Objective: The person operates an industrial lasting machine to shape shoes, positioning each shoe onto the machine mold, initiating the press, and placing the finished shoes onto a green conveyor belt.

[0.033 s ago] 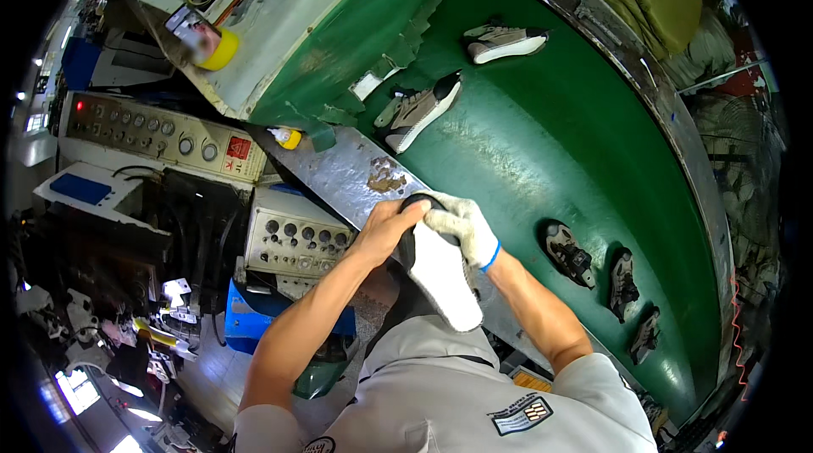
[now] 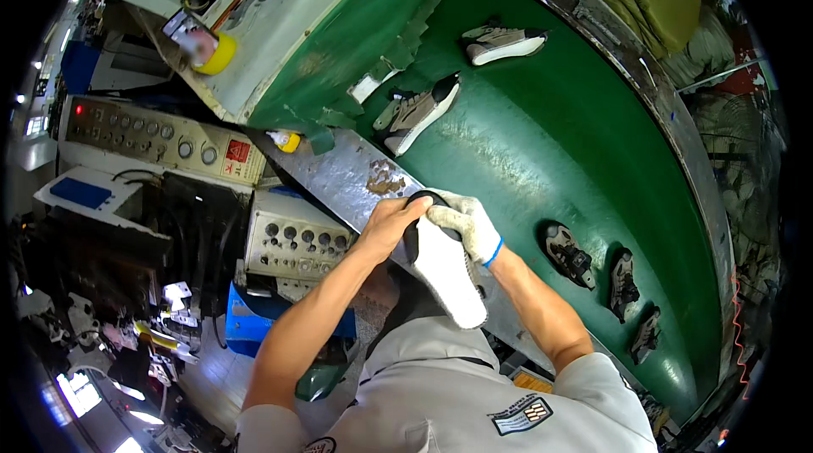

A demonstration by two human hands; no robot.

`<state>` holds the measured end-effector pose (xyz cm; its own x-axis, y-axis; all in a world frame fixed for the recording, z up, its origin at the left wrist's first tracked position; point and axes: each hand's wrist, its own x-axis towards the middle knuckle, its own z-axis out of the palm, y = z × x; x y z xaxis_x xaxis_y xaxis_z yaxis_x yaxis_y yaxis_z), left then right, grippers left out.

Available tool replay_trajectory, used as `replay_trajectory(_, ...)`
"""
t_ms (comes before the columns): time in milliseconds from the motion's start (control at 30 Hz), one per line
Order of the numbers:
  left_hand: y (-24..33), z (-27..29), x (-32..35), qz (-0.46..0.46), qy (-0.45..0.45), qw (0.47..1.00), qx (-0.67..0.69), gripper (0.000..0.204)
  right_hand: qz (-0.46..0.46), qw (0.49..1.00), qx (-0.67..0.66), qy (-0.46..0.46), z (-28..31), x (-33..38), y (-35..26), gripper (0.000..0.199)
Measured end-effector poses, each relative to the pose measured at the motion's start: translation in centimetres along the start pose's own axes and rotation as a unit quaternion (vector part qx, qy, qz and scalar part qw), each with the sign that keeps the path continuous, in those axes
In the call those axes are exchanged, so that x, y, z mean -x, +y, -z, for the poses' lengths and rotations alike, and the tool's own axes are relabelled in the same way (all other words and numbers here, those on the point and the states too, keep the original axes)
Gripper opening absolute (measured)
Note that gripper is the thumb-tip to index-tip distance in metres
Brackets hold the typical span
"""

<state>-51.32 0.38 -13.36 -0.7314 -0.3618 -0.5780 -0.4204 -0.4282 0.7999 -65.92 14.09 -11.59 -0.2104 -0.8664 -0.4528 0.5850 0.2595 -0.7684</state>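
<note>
I hold a shoe (image 2: 445, 273) between both hands, its white sole turned up and its dark end away from me. My bare left hand (image 2: 391, 228) is closed on the dark far end from the left, the thumb pressed at the sole's edge. On the other side my right hand (image 2: 471, 226), in a white knit glove with a blue cuff, grips the same end, its fingers closed round it. Most of the shoe's upper is hidden under the sole. Beyond my hands, a grey-brown shoe (image 2: 421, 118) lies on the green surface (image 2: 500, 165).
Another shoe (image 2: 504, 44) lies farther back; three dark shoes, including a nearer one (image 2: 567, 255), are at the right. A metal ledge (image 2: 339, 169) carries a small yellow-and-white bottle (image 2: 286, 141). Knobbed control panels (image 2: 298, 241) stand left; a phone (image 2: 188, 35) leans on a yellow roll.
The shoe's near end has shifted very slightly to the right in my hands. Both hands keep their hold.
</note>
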Motion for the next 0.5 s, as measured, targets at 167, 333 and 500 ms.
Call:
replay_trajectory(167, -3.4, 0.6, -1.4, 0.017, 0.066, 0.995, -0.074, 0.046, -0.116, 0.853, 0.483, 0.158, 11.0, -5.5, 0.7, 0.061)
replay_trajectory(333, -10.1, 3.7, 3.7, 0.076, 0.130, 0.987, -0.056, 0.039, -0.203, 0.735, 0.620, 0.183, 14.5, -13.7, 1.1, 0.088)
replay_trajectory(500, -10.7, 3.5, 9.5, 0.125, 0.177, 0.976, 0.007, 0.035, 0.042, 0.937, 0.160, 0.307, 11.1, -28.0, 9.7, 0.081)
